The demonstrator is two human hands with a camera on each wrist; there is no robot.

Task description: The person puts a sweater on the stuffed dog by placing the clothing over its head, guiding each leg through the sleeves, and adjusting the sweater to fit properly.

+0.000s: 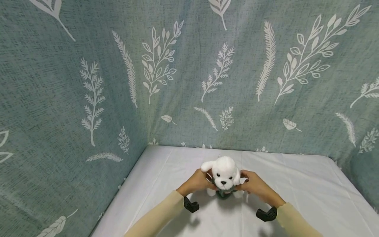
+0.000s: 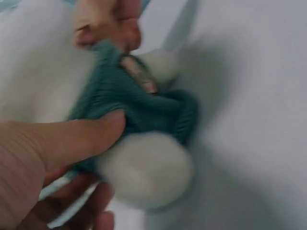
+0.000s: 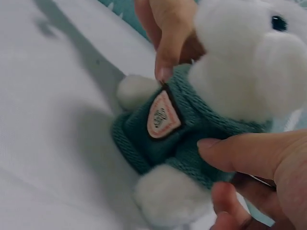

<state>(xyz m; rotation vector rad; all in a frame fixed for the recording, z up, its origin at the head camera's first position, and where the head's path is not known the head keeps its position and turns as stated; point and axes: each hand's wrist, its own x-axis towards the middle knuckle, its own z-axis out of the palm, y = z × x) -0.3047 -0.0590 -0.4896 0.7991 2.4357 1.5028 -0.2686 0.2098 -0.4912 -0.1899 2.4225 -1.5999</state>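
The toy dog (image 1: 224, 176) is held upright on the white sheet (image 1: 296, 191), near the middle of its width. The left hand (image 1: 197, 181) and the right hand (image 1: 255, 185) each pinch its green sweater (image 3: 192, 129) from one side. Since only knit is gripped, the sweater could stretch or ride up, tipping the dog forward. Behind the dog the curtain (image 1: 177, 82) stands close; the sheet's right side lies open.

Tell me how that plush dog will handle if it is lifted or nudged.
The plush dog probably feels soft and light: fluffy pile, and both thumbs dent its knit sweater. Unlikely to slip, as the knit gives grip. Its big head over small paws may make it topple when nudged.
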